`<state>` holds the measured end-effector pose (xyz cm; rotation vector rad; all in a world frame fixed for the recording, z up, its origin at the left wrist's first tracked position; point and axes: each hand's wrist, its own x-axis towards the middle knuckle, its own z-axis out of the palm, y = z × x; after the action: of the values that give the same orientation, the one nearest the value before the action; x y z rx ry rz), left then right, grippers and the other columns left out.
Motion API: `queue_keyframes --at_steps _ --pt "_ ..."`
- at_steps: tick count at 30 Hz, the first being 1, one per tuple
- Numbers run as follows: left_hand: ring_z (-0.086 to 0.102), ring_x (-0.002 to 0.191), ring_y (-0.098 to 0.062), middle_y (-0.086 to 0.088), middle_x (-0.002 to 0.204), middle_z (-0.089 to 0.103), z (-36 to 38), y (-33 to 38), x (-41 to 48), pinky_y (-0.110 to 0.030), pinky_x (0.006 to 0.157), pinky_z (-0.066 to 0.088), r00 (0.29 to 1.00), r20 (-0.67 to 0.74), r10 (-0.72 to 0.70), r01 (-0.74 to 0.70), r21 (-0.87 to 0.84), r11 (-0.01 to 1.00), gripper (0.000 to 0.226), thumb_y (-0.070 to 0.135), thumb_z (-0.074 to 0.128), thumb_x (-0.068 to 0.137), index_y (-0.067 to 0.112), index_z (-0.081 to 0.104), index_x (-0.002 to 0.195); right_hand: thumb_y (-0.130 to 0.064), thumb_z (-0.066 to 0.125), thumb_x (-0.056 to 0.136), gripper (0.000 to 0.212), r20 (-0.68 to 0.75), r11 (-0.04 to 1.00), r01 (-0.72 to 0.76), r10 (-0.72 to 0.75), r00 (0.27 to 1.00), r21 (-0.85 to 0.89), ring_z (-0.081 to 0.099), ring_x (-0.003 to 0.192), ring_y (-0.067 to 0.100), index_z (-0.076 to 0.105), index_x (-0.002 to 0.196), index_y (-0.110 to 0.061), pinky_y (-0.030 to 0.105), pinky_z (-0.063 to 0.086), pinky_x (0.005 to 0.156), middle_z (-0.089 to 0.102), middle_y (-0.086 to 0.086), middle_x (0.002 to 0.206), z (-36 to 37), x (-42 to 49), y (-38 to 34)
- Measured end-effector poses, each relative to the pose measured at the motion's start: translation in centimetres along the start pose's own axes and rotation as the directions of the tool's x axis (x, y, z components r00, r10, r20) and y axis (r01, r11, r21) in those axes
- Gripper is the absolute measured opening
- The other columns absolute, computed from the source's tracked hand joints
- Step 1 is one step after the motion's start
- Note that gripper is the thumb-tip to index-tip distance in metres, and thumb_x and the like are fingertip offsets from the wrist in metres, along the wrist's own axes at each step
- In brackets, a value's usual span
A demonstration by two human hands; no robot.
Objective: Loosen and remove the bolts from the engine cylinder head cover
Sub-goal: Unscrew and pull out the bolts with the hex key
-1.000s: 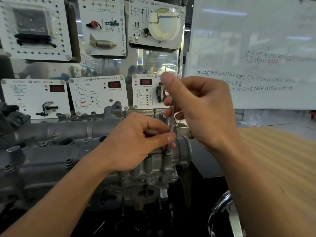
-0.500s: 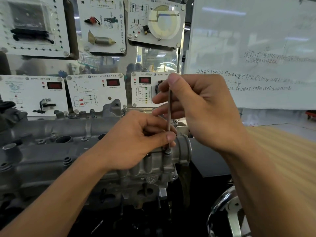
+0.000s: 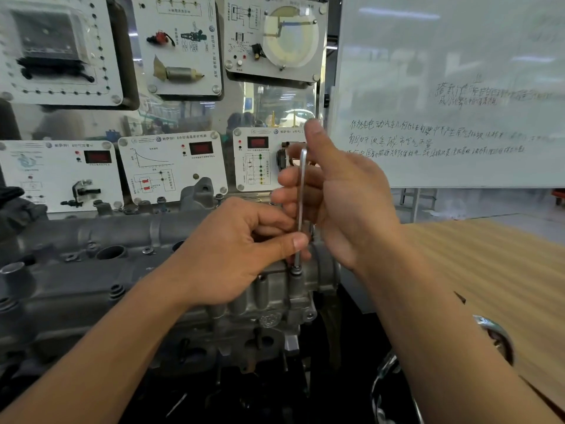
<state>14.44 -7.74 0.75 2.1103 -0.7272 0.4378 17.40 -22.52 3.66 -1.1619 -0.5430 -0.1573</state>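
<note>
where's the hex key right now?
Head view, centre: the hex key stands upright, tip seated in a bolt at the cover's right end, pinched between the left hand and right hand.

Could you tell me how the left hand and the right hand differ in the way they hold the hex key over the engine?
The left hand sits low, thumb and fingers pinching the hex key just above the bolt; the right hand sits higher, at the key's bent top. The left hand shows its back, knuckles up; the right hand stands upright with its thumb raised. Both touch the same upright key.
</note>
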Motion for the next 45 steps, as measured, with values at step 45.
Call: queue_keyframes --at_steps 45 --pt "0.075 0.092 -0.011 -0.001 0.092 0.079 -0.3 -0.1 -0.1 -0.015 0.084 0.054 1.0 -0.024 -0.005 0.0 -0.176 0.984 0.02 0.004 0.071 0.085 0.005 0.076 0.104 -0.029 0.072 0.09 0.026 0.235 0.69 0.548 -0.501 0.833 -0.472 0.071 0.057 0.023 0.073 0.08 -0.006 0.042 0.057 0.053 0.072 0.01 0.067 -0.3 -1.6 -1.2"
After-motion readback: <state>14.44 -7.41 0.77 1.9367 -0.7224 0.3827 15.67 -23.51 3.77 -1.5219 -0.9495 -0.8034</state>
